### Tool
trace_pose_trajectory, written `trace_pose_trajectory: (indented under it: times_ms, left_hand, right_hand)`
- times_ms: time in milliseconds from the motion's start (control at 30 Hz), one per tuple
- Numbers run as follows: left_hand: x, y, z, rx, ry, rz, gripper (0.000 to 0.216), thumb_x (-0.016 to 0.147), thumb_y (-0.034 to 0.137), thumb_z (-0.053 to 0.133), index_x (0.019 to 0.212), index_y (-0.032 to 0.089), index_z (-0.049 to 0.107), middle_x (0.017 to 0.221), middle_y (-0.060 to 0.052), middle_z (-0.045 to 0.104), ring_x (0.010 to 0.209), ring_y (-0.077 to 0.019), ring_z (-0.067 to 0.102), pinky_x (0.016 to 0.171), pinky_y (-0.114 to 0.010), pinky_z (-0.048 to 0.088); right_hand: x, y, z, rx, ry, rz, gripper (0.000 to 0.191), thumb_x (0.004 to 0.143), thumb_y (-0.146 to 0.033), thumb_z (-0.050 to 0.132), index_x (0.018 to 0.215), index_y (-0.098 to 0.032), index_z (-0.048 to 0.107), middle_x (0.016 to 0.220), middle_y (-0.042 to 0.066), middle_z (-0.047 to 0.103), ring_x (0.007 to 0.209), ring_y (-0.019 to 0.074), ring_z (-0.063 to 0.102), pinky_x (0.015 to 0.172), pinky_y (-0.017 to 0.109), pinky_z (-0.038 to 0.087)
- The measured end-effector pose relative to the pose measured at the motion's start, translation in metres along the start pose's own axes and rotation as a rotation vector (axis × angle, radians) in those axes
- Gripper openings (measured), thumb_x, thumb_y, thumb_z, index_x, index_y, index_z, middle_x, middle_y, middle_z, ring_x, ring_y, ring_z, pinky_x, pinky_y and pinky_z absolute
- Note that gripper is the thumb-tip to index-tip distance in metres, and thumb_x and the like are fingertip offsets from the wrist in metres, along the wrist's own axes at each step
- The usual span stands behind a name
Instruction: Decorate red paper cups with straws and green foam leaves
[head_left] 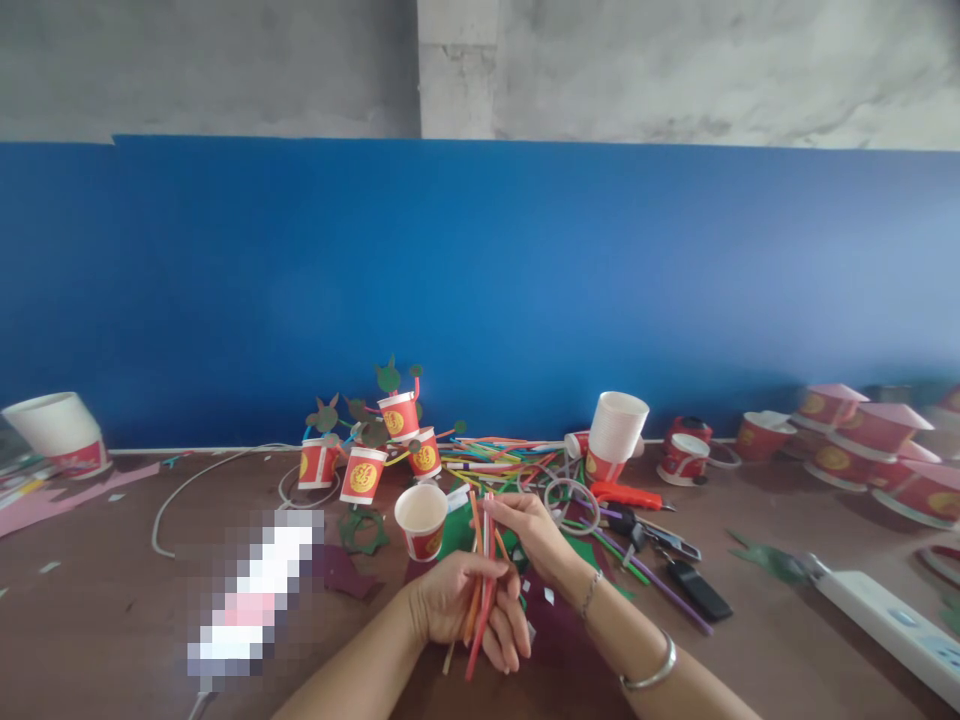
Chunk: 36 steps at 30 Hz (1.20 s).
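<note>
A small bundle of orange, red and pale drinking straws [487,600] is in my hands, held roughly upright above the table. My left hand [469,598] grips the bundle lower down, with the thumb across it and the fingers beneath. At the upper ends, my right hand [529,535] pinches straws between thumb and fingertips; exactly which ones is too small to tell. Just beyond my left hand stands a white-and-red paper cup [421,520]. Scraps of green paper [456,532] and dark red paper [349,570] lie around and under my hands.
Decorated paper cups [364,474] and a pile of loose straws [495,460] stand by the blue partition [480,300]. A cup stack [615,435], red utility knife [630,495], tape rings [572,503] and black key fob [699,588] are rightward. A white power strip [885,620] lies farther right.
</note>
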<state>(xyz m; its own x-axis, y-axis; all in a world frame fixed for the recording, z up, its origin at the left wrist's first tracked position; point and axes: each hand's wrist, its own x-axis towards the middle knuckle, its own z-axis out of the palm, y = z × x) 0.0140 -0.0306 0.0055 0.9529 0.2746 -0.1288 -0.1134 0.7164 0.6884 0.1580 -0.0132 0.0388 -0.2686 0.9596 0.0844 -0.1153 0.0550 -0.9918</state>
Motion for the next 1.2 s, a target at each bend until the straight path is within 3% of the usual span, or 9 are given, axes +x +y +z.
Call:
trace_pose_trajectory:
  times_ms: [300,433,500,600,733,833,933,1067,1200]
  left_hand:
    - [0.0,0.001,-0.002,0.006,0.014,-0.03,0.021,0.079,0.036,0.048,0.077,0.015,0.053,0.073,-0.015,0.073,0.054,-0.0243,0.068,0.044,-0.026,0.046]
    - [0.003,-0.001,0.002,0.011,0.052,0.021,0.025,0.079,0.038,0.049,0.077,0.014,0.055,0.072,-0.015,0.072,0.059,-0.0251,0.069,0.052,-0.029,0.049]
    - [0.006,-0.001,0.007,0.025,0.122,0.093,0.029,0.08,0.04,0.049,0.081,0.012,0.057,0.07,-0.015,0.071,0.06,-0.0242,0.069,0.059,-0.031,0.05]
    - [0.013,-0.001,0.014,0.029,0.315,0.33,0.032,0.082,0.042,0.053,0.084,0.01,0.058,0.065,-0.01,0.068,0.057,-0.0184,0.066,0.063,-0.029,0.049]
    - [0.02,0.0,0.018,0.051,0.528,0.571,0.034,0.079,0.047,0.061,0.082,0.014,0.053,0.055,0.002,0.056,0.04,-0.0081,0.049,0.043,-0.02,0.041]
    - [0.019,0.002,0.018,0.07,0.527,0.554,0.036,0.076,0.05,0.064,0.082,0.018,0.048,0.051,0.008,0.044,0.031,-0.0021,0.027,0.031,-0.015,0.021]
    - [0.015,0.005,0.019,0.069,0.502,0.515,0.038,0.075,0.049,0.066,0.084,0.018,0.047,0.051,0.01,0.04,0.033,-0.001,0.021,0.031,-0.014,0.013]
    - [0.011,0.006,0.017,0.078,0.467,0.456,0.037,0.076,0.049,0.065,0.087,0.018,0.047,0.05,0.01,0.039,0.033,-0.0016,0.02,0.031,-0.015,0.012]
    - [0.011,0.007,0.015,0.091,0.45,0.438,0.037,0.076,0.049,0.064,0.089,0.019,0.047,0.05,0.01,0.04,0.033,-0.0021,0.021,0.03,-0.015,0.013]
  right_hand:
    - [-0.004,-0.008,0.005,0.058,-0.085,0.062,0.036,0.076,-0.049,0.065,0.08,-0.014,0.074,0.071,0.006,0.07,0.059,0.0126,0.057,0.058,0.023,0.043]
    - [-0.003,-0.008,0.006,0.136,-0.01,0.114,0.031,0.069,-0.043,0.071,0.081,-0.014,0.073,0.065,0.003,0.068,0.053,0.0099,0.053,0.052,0.02,0.039]
    - [-0.003,-0.007,0.007,0.134,0.055,0.116,0.028,0.067,-0.041,0.073,0.074,-0.014,0.072,0.061,0.002,0.065,0.049,0.0087,0.05,0.048,0.02,0.037]
    - [-0.002,-0.006,0.007,0.115,0.109,0.137,0.028,0.067,-0.042,0.072,0.068,-0.014,0.069,0.054,-0.001,0.06,0.039,0.006,0.04,0.038,0.019,0.028]
    - [0.0,-0.003,0.004,0.071,0.11,0.103,0.028,0.069,-0.042,0.07,0.07,-0.014,0.068,0.048,-0.003,0.052,0.04,0.0069,0.041,0.039,0.02,0.03]
    - [0.001,-0.003,0.002,0.066,0.099,-0.015,0.026,0.071,-0.038,0.07,0.086,-0.017,0.07,0.057,-0.004,0.055,0.049,0.0076,0.045,0.049,0.02,0.037]
    - [0.002,-0.003,-0.002,0.059,0.096,-0.109,0.037,0.077,-0.039,0.064,0.111,-0.022,0.064,0.071,-0.002,0.061,0.055,0.0087,0.048,0.055,0.022,0.041]
    - [0.005,0.001,-0.007,-0.028,0.079,-0.128,0.032,0.078,-0.04,0.062,0.102,-0.02,0.068,0.083,0.002,0.066,0.054,0.008,0.048,0.055,0.023,0.041]
    - [0.007,0.004,-0.008,-0.019,0.043,-0.132,0.032,0.078,-0.042,0.062,0.098,-0.018,0.068,0.081,0.003,0.068,0.05,0.0075,0.047,0.051,0.022,0.04]
